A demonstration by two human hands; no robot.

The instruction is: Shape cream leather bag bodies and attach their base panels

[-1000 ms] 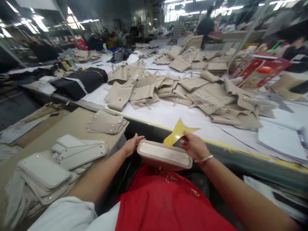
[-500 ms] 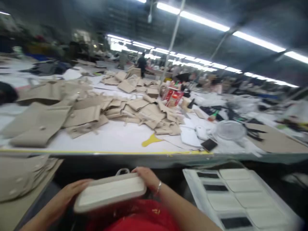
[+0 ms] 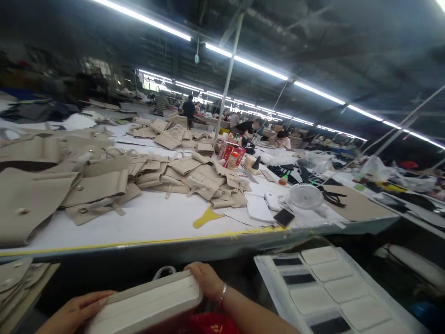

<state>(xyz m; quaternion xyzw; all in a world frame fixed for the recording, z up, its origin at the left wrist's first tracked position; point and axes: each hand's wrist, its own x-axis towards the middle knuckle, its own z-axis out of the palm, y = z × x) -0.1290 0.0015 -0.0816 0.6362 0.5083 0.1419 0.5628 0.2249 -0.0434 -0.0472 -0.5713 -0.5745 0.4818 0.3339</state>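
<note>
Low in the view, over my red-clad lap, I hold a cream-coloured, box-like bag piece point(image 3: 149, 301) with rounded corners, tilted up towards the right. A beige edge runs along its far side. My left hand point(image 3: 81, 308) grips its left end, the thumb lying near the top edge. Around the upper right corner my right hand point(image 3: 206, 280) is closed, a silver bracelet on that wrist. A pale loop point(image 3: 164, 272) shows just behind the piece. Its underside and most of my fingertips are hidden.
Beyond a table edge with yellow tape point(image 3: 139, 242) lie heaps of beige bag parts point(image 3: 205, 178). A yellow tool point(image 3: 206, 217), a phone point(image 3: 284, 217) and a round fan point(image 3: 306, 196) rest there too. To my right is a board point(image 3: 271, 283) with cream pieces; beige parts point(image 3: 15, 278) are stacked left.
My view has turned slightly to the right and upward. The bag piece and both hands sit lower and further left in the picture, still in the same hold.
</note>
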